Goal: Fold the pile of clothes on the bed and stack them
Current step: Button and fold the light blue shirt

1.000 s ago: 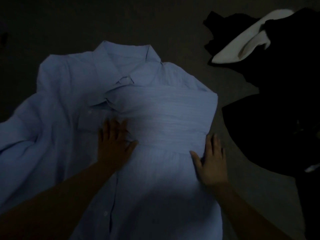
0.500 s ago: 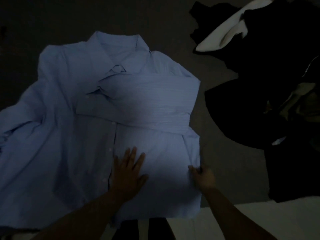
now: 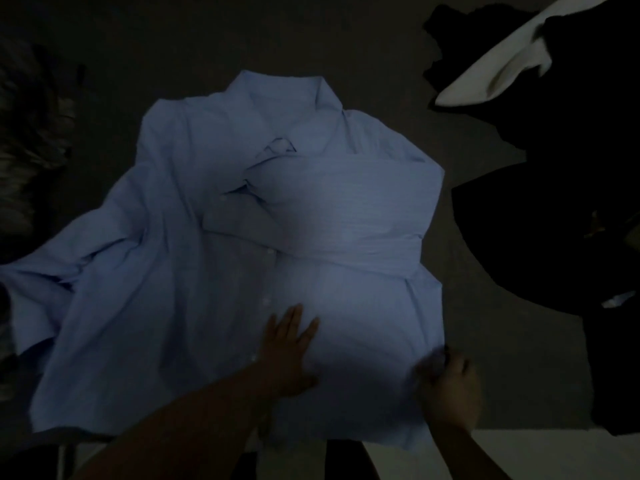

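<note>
Left hand (image 3: 289, 344) flat on the blue shirt (image 3: 214, 271), right hand (image 3: 446, 386) pinching its hem edge. Ur w/ one sleeve folded, dark pile (image 3: 554, 209) untouched

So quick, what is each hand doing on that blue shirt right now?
Left hand: open, fingers straight, pressing flat on the light blue cotton button-up shirt.
Right hand: closed, gripping the shirt's right edge.
</note>
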